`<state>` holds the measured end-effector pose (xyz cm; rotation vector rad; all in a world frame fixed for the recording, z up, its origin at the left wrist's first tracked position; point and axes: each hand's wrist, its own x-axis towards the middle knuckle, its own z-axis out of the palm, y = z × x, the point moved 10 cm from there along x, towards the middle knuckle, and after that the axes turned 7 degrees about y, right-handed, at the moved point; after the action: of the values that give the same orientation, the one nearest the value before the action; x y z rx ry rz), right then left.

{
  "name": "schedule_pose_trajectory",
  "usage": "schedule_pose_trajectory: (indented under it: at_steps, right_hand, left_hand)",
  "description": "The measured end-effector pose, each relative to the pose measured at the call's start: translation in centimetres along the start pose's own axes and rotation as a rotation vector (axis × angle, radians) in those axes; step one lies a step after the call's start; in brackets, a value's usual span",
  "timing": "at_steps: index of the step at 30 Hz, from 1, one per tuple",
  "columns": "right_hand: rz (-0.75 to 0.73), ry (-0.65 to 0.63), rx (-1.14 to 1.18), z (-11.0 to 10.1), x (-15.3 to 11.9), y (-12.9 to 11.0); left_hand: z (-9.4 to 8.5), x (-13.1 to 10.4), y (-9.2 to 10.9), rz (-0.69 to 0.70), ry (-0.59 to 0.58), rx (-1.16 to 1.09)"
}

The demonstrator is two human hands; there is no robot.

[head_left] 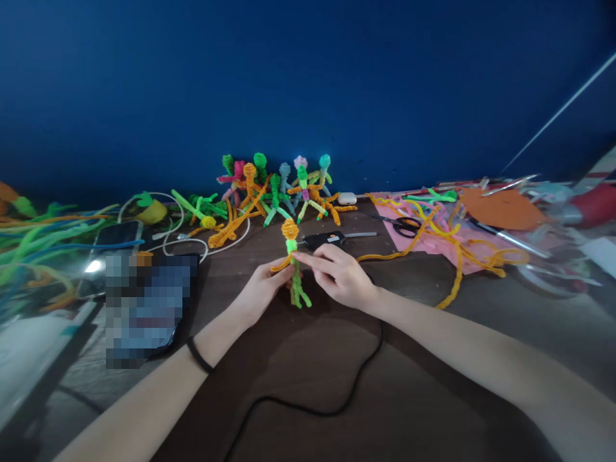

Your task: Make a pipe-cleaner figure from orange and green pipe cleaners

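Observation:
A small pipe-cleaner figure (291, 246) stands upright between my hands, with an orange coiled head, a green body and green legs hanging down. My left hand (264, 285) pinches it from the left at its middle, where an orange arm sticks out to the left. From the right, my right hand (339, 276) touches the figure's upper body with an extended index finger, its other fingers curled. Just behind my right hand lies a black glue gun (325, 240) with a clear stick at its end.
Several finished figures (274, 192) stand against the blue wall. Phones (161, 301), a white cable and loose pipe cleaners (52, 244) lie left. Scissors (405, 226), pink sheets, orange strands (457, 282) and an orange sheet (505, 208) are right. A black cord (308, 409) crosses the front.

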<state>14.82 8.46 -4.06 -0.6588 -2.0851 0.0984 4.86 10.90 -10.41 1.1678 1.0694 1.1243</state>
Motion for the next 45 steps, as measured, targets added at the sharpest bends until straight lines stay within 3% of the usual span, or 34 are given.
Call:
schedule_pose_trajectory:
  at_steps: [16,25,45]
  right_hand:
    - [0.039,0.017,0.151,-0.5,0.3,-0.4]
    - [0.03,0.1,0.052,-1.4,0.3,-0.4]
    - [0.007,0.046,0.002,-0.9,0.4,-0.5]
  left_hand:
    - [-0.1,-0.1,0.2,0.006,0.019,0.012]
    - [-0.2,0.0,0.0,0.001,0.021,0.016]
    - [0.3,-0.1,0.5,0.04,-0.012,0.121]
